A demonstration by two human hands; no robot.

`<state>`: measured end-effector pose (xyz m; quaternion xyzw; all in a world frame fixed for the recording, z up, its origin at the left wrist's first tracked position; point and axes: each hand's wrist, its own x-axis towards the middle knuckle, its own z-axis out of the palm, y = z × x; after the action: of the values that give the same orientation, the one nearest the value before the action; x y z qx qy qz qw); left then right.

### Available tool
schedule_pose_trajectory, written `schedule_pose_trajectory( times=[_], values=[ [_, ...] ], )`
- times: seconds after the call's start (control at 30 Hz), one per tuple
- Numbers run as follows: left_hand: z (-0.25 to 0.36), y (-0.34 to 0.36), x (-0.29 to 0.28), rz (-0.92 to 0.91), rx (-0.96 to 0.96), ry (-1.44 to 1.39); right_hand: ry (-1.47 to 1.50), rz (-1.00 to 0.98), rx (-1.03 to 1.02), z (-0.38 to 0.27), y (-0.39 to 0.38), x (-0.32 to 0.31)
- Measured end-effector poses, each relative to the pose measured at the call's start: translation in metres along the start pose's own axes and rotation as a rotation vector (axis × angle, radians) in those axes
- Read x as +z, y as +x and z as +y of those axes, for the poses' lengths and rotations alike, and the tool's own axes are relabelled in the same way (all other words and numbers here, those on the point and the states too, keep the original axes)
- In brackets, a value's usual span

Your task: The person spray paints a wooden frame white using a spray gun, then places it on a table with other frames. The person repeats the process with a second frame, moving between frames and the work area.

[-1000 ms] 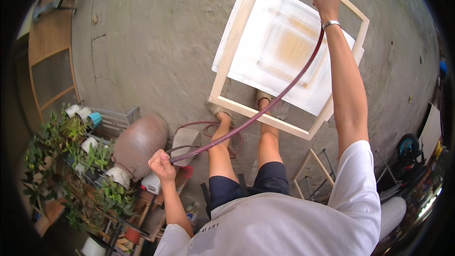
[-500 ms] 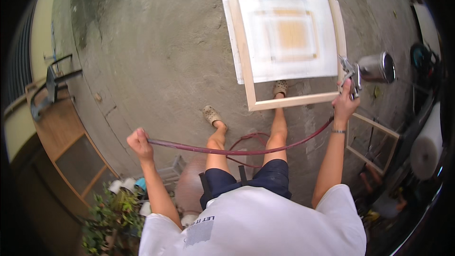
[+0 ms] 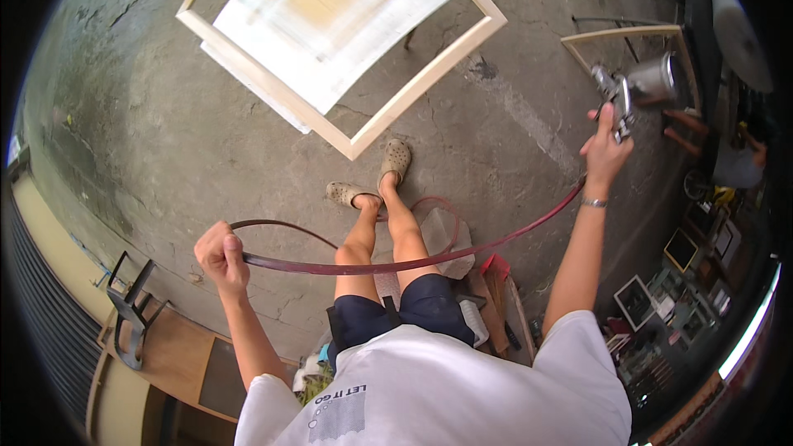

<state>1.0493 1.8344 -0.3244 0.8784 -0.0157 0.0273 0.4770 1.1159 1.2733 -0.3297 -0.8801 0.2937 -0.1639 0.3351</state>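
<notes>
Wearing dark lettering [image 3: 340, 395] on a white T-shirt [image 3: 454, 388], below the hands. Gripping a silver metal spray gun [image 3: 623, 99] with cylindrical metal cup [image 3: 652, 81], contents unseen, in the right hand [image 3: 608, 153], a dark-red flexible hose [image 3: 396, 267] in the left hand [image 3: 221, 258]. Holding the gun well right of the pale rectangular wooden frame [image 3: 425, 87] beyond both hands, no longer beside it.

Left hand [image 3: 221, 258] fisted; right hand [image 3: 608, 155] curled; both arms [image 3: 573, 272] spread wide.

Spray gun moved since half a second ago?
Yes. The spray gun has moved right, away from the wooden frame; a wide strip of floor now shows between them.
</notes>
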Motion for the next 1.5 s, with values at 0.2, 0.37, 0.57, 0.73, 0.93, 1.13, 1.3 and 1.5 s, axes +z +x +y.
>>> schedule_pose_trajectory(
  times=[0.2,0.37,0.57,0.73,0.93,1.13,1.3,1.5],
  values=[
    [0.016,-0.001,0.054,-0.105,-0.059,-0.043,-0.087,0.059,-0.071,0.023,0.087,-0.007],
    [0.018,-0.004,0.06,-0.101,-0.074,0.018,-0.107,0.074,-0.086,0.043,0.097,0.026],
    [-0.005,-0.023,0.03,-0.066,-0.115,-0.002,-0.103,-0.198,0.059,0.055,0.012,0.058],
    [-0.029,-0.049,-0.019,0.008,-0.156,-0.069,-0.018,-0.312,0.011,0.03,-0.081,0.067],
    [-0.045,-0.071,-0.06,0.024,-0.143,-0.06,-0.006,-0.388,-0.014,-0.002,-0.168,0.069],
    [-0.054,-0.087,-0.084,0.033,-0.122,-0.077,0.051,-0.49,0.016,-0.025,-0.236,0.072],
    [-0.063,-0.1,-0.096,0.032,-0.1,-0.106,0.067,-0.587,0.001,-0.042,-0.28,0.069],
    [-0.066,-0.107,-0.096,0.013,-0.089,-0.134,0.108,-0.808,-0.015,-0.047,-0.323,0.057]
  ],
)
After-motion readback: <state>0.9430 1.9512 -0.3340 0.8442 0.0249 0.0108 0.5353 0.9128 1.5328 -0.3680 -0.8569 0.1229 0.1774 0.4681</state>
